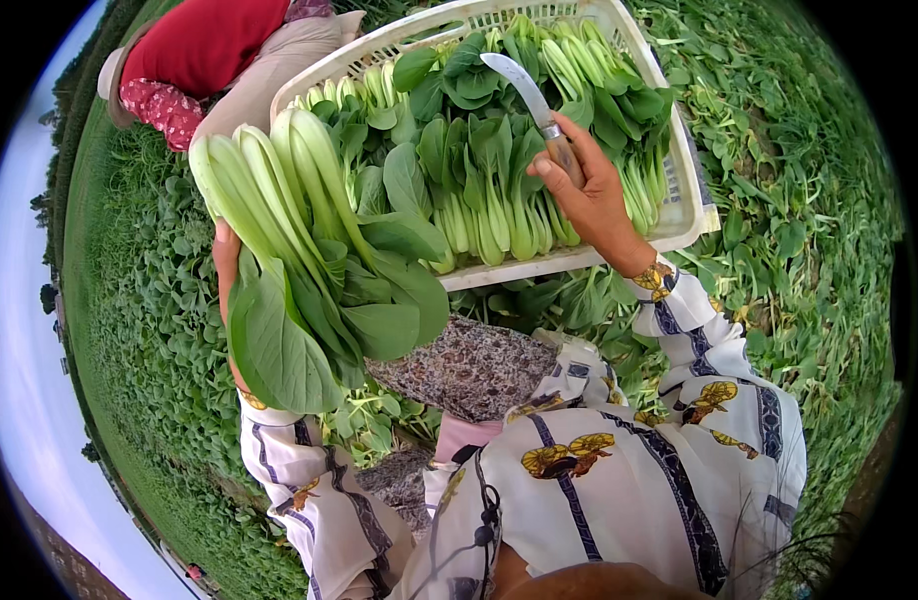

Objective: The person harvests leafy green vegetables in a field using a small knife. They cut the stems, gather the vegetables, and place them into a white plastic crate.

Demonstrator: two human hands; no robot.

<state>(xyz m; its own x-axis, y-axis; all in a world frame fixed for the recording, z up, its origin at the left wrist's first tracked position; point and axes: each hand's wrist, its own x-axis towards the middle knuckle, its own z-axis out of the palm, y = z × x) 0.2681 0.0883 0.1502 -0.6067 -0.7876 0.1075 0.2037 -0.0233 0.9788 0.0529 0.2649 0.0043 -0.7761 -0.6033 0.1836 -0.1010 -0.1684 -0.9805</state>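
Note:
My left hand [227,259] grips a bunch of bok choy [309,232], its pale stalks up and its broad leaves hanging down over my knee. Most of the fingers are hidden behind the bunch. In my right hand [590,191] is a knife with a curved blade [520,84] and a wooden handle [564,155]; the blade points up and away from me. Both are above a white plastic crate [519,277], where more bok choy [496,195] is packed in rows. Stalks face the near side in the front row.
A co-worker in a red top [204,49] and a hat bends down beyond the crate at upper left. Growing leafy plants [166,300] cover the ground on the left. Cut or flattened greens [774,187] lie at the right. Farther off, a small figure [195,572] appears at lower left.

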